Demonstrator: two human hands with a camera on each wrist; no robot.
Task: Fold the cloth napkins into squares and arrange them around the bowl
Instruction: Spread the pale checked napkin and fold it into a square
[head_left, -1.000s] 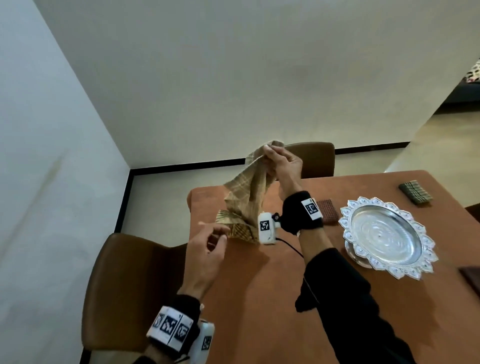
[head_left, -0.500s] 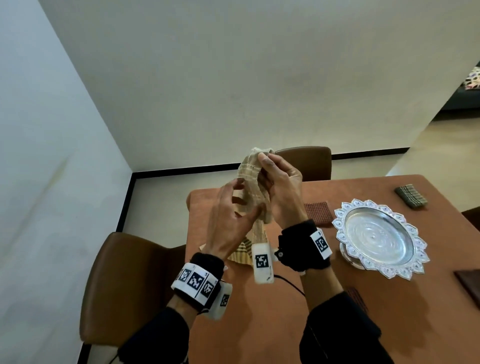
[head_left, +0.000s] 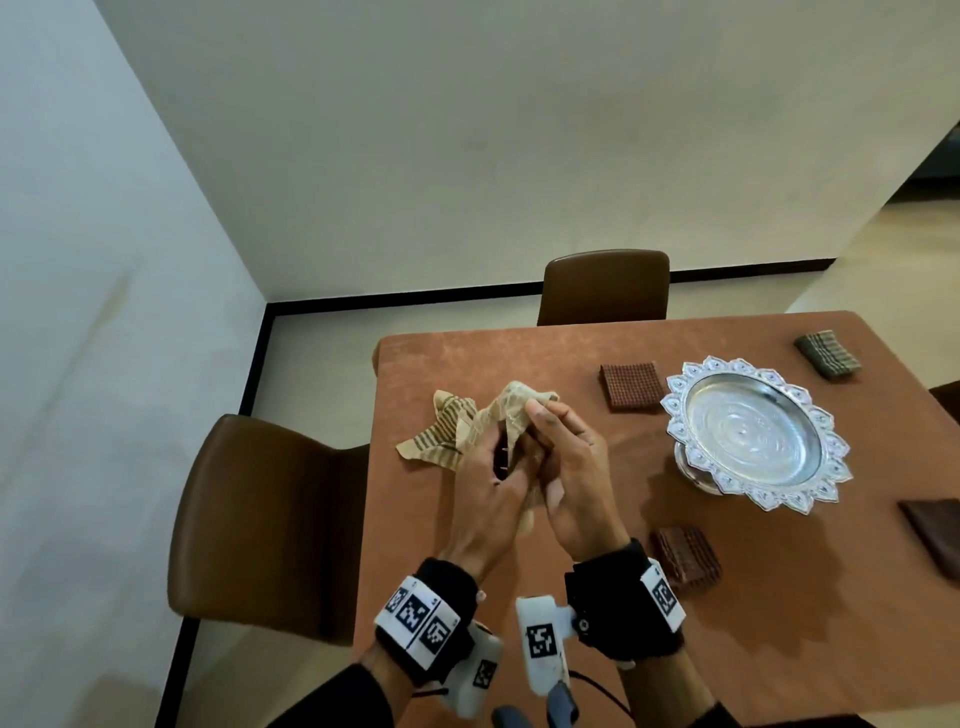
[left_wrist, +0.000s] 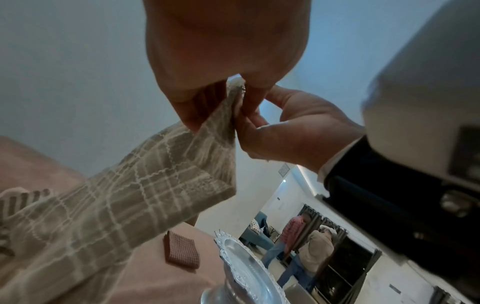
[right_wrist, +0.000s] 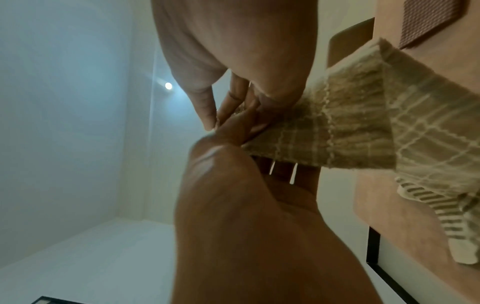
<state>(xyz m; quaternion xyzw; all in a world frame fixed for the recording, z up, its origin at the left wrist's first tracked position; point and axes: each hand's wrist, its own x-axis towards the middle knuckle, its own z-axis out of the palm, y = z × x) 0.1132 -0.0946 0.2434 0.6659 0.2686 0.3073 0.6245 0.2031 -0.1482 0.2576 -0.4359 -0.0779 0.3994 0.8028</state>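
**Head view: both hands pinch one beige napkin above the table**

Head view shows the left hand (head_left: 485, 499) and right hand (head_left: 571, 483) pressed close together over the near-left part of the table (head_left: 545, 597), both gripping the same beige napkin (head_left: 470, 426). In the left wrist view the left thumb and fingers (left_wrist: 205, 102) pinch the cloth's upper edge, and the right hand's fingertips pinch it from the other side, right beside them. The right wrist view shows the same grip: fingers of both hands closed on a bunched end of the plaid cloth.

The napkin is unfolded and crumpled. Its held end is lifted; from there it runs down and away to the left, its long axis slanting from the hands toward the table's far-left corner. Its striped border (head_left: 441, 441) lies on the tabletop.

Right of the hands stands the silver bowl (head_left: 756, 434) with a scalloped rim. Four folded napkins lie around it: a red checked one (head_left: 629, 385) just left of it on the far side, a dark green one (head_left: 827, 353) beyond it to the right, a brown one (head_left: 685, 557) near the right wrist, and a dark one (head_left: 935, 540) at the right edge.

Two brown chairs stand at the table, one on the left (head_left: 260, 519), one at the far side (head_left: 605, 286).
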